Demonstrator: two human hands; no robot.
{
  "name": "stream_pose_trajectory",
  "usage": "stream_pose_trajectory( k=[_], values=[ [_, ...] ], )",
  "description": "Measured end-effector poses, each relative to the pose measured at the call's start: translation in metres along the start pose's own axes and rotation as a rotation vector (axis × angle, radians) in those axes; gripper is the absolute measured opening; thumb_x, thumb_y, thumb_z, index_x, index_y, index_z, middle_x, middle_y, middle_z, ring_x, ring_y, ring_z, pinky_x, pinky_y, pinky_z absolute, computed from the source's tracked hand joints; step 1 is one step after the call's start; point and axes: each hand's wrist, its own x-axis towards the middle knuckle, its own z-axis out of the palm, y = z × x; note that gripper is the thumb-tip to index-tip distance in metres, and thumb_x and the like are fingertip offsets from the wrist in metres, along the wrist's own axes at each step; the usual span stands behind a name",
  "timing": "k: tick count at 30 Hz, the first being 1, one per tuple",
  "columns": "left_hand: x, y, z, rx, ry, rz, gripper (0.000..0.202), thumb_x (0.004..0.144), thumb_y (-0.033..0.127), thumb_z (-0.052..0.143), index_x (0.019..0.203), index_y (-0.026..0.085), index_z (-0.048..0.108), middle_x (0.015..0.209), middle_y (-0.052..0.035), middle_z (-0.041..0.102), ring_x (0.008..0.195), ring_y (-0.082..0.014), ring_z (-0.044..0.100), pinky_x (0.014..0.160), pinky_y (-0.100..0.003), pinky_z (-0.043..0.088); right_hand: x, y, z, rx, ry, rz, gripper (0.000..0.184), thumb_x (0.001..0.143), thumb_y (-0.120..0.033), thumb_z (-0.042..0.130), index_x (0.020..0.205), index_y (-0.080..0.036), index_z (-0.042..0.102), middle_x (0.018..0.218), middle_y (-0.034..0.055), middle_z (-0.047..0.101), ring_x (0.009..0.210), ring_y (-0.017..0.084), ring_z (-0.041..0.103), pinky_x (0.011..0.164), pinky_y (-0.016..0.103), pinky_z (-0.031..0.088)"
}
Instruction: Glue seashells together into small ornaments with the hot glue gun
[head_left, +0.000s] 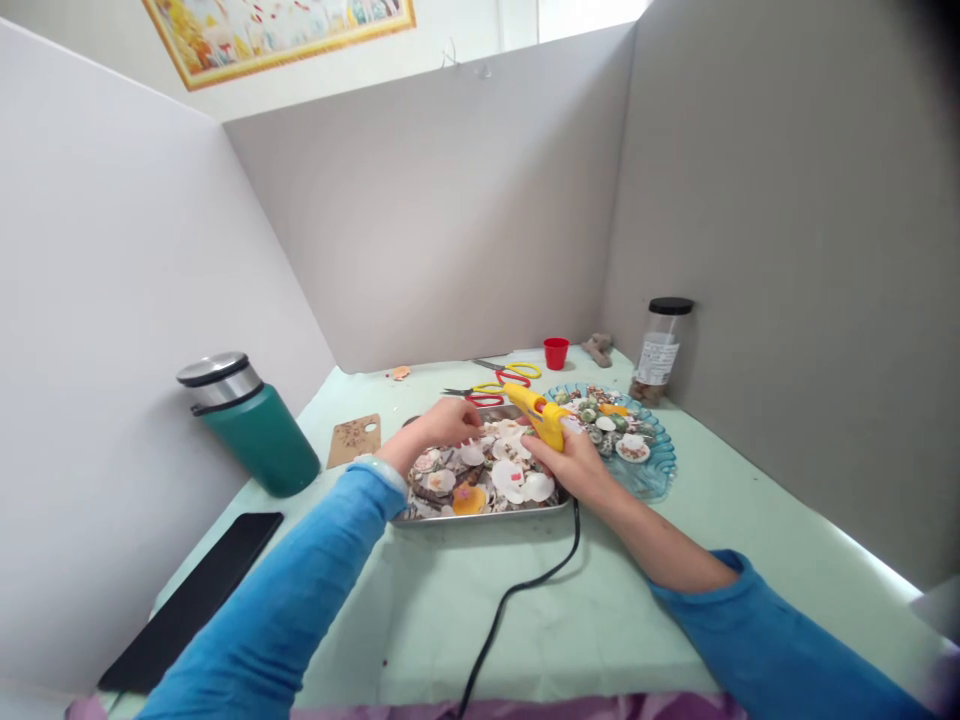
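Observation:
My right hand (571, 458) is wrapped around the handle of a yellow hot glue gun (534, 408), its nozzle pointing up and to the left. A black cord (517, 592) hangs from the gun toward the front edge of the table. Both hands are over a metal tray (480, 517) filled with shells (507, 478), mostly white, one of them orange. My left hand (450, 422) is above the tray's far left part with its fingertips pressed together; whatever they pinch is too small to make out.
A blue glass plate (661, 455) of shells lies right of the tray. Behind are scissors (525, 370), a red cup (556, 353) and a lidded jar (660, 355). At left are a green bottle (262, 435), a brown card (352, 438) and a black flat object (196, 595). Grey panels (435, 230) surround the table.

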Motion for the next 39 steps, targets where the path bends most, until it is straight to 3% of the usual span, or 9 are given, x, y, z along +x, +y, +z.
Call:
stream_pose_trajectory(
  k=[6, 11, 13, 17, 21, 26, 32, 35, 39],
  values=[
    [0.008, 0.006, 0.004, -0.301, -0.135, 0.055, 0.027, 0.077, 0.03, 0.054, 0.097, 0.017, 0.065, 0.088, -0.0056, 0.069, 0.067, -0.0141, 0.065, 0.056, -0.021, 0.049, 0.0, -0.002, -0.001, -0.016, 0.005, -0.006, 0.04, 0.075, -0.038, 0.06, 0.106, -0.012, 0.062, 0.053, -0.0053, 0.044, 0.049, 0.011, 0.04, 0.049, 0.023, 0.035],
    [0.017, 0.008, 0.005, 0.127, 0.075, -0.11, 0.023, 0.073, 0.021, 0.054, 0.088, 0.015, 0.071, 0.077, -0.0057, 0.071, 0.064, -0.0156, 0.063, 0.059, -0.021, 0.047, 0.0, -0.001, 0.0, 0.011, -0.004, -0.018, 0.042, 0.075, -0.037, 0.06, 0.108, -0.011, 0.061, 0.055, -0.0049, 0.044, 0.049, 0.011, 0.04, 0.048, 0.023, 0.034],
    [0.022, 0.011, 0.012, 0.242, 0.101, -0.152, 0.019, 0.068, 0.02, 0.059, 0.08, 0.016, 0.073, 0.077, -0.0071, 0.071, 0.071, -0.0188, 0.064, 0.064, -0.023, 0.046, 0.001, 0.0, 0.0, 0.018, -0.005, -0.019, 0.042, 0.076, -0.037, 0.059, 0.109, -0.011, 0.061, 0.054, -0.0051, 0.044, 0.049, 0.011, 0.04, 0.047, 0.023, 0.034],
    [0.03, 0.018, 0.023, 0.286, 0.125, -0.208, 0.017, 0.061, 0.016, 0.062, 0.073, 0.016, 0.073, 0.079, -0.0109, 0.071, 0.075, -0.0231, 0.064, 0.066, -0.027, 0.046, 0.001, 0.001, 0.001, 0.01, 0.0, -0.02, 0.04, 0.075, -0.037, 0.059, 0.108, -0.013, 0.061, 0.054, -0.005, 0.045, 0.048, 0.011, 0.04, 0.046, 0.023, 0.033],
    [0.024, 0.016, 0.016, 0.255, 0.176, -0.194, 0.016, 0.063, 0.018, 0.06, 0.074, 0.019, 0.071, 0.08, -0.0071, 0.07, 0.074, -0.0193, 0.063, 0.064, -0.024, 0.045, 0.0, 0.0, 0.001, 0.032, 0.005, -0.015, 0.039, 0.074, -0.037, 0.06, 0.106, -0.013, 0.062, 0.053, -0.0051, 0.044, 0.047, 0.01, 0.039, 0.045, 0.023, 0.033],
    [-0.01, 0.003, 0.003, 0.094, 0.214, -0.208, 0.017, 0.071, 0.027, 0.055, 0.079, 0.017, 0.066, 0.063, -0.0014, 0.063, 0.055, -0.0119, 0.057, 0.049, -0.02, 0.04, -0.002, -0.005, 0.001, 0.074, -0.001, 0.008, 0.037, 0.074, -0.035, 0.061, 0.104, -0.014, 0.061, 0.051, -0.006, 0.043, 0.045, 0.01, 0.038, 0.044, 0.022, 0.031],
    [-0.058, 0.009, 0.017, -0.549, 0.203, -0.164, 0.021, 0.069, 0.036, 0.06, 0.074, 0.015, 0.06, 0.048, 0.0038, 0.05, 0.041, -0.0075, 0.043, 0.04, -0.018, 0.034, 0.006, -0.013, 0.006, 0.113, 0.018, 0.077, 0.04, 0.074, -0.035, 0.059, 0.107, -0.013, 0.057, 0.056, -0.0047, 0.051, 0.043, 0.009, 0.041, 0.042, 0.021, 0.034],
    [-0.066, 0.021, 0.025, -0.656, 0.219, -0.096, 0.024, 0.068, 0.037, 0.062, 0.073, 0.014, 0.059, 0.056, 0.0022, 0.055, 0.042, -0.0063, 0.042, 0.04, -0.018, 0.033, 0.013, -0.016, 0.013, 0.035, -0.001, 0.043, 0.035, 0.073, -0.033, 0.059, 0.104, -0.015, 0.059, 0.057, -0.0039, 0.054, 0.046, 0.01, 0.047, 0.042, 0.021, 0.038],
    [-0.065, 0.025, 0.03, -0.659, 0.227, -0.05, 0.025, 0.071, 0.04, 0.06, 0.07, 0.014, 0.059, 0.047, 0.0053, 0.047, 0.04, -0.0059, 0.04, 0.041, -0.018, 0.031, 0.017, -0.021, 0.025, -0.02, -0.04, 0.033, 0.032, 0.072, -0.029, 0.059, 0.102, -0.016, 0.06, 0.053, -0.0048, 0.053, 0.045, 0.011, 0.049, 0.04, 0.02, 0.04]
  ],
)
